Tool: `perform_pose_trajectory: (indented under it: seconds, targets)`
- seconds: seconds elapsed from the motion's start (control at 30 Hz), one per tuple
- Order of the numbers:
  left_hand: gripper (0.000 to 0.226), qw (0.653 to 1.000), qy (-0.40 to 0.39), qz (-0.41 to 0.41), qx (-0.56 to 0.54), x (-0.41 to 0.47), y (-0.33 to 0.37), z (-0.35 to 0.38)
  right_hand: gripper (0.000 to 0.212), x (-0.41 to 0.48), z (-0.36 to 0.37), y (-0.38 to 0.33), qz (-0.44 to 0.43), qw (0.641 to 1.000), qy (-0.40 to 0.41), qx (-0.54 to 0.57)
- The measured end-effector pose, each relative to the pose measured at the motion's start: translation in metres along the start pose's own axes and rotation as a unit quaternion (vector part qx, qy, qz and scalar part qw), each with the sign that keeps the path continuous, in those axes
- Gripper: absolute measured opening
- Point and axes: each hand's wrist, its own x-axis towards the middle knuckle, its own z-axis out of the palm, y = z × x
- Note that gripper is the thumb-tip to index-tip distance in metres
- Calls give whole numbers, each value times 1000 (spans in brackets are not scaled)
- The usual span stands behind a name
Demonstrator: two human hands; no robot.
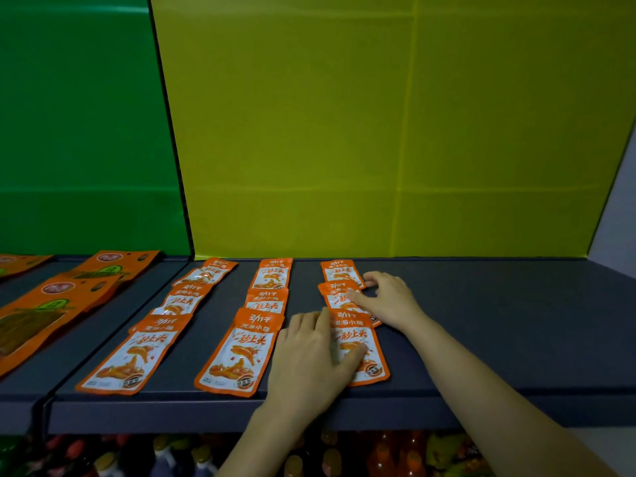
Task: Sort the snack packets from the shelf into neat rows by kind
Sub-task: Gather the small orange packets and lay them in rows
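Snack packets (237, 349) lie flat in three rows running from the shelf's (499, 339) back edge to its front edge. The left hand (309, 359) presses open fingers on the front packet (361, 352) of the right row, likely to straighten it. The right hand (385, 297), fingers spread, steadies the middle packet (335, 296).

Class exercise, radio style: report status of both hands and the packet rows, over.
Left hand flat on front packet of right row. Right hand pressing middle packet. Three rows on shelf. Nothing in the way.
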Motion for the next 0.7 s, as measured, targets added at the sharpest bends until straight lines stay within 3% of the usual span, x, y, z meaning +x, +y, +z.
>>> perform_pose_trajectory:
  seconds: [0.1,0.3,0.47,0.7]
  targets:
    - [72,1000,-22,4,5,3,0,1,58,-1,2,0,-8,1000,1,-10]
    - [70,999,-25,3,-20,7,-2,3,55,2,5,2,-12,1000,6,-14]
    - [78,996,46,14,-71,-1,2,-9,41,0,-2,0,-27,998,52,-16]
    - [45,981,190,-7,45,-27,-38,-58,22,-31,-18,-29,-142,987,61,46]
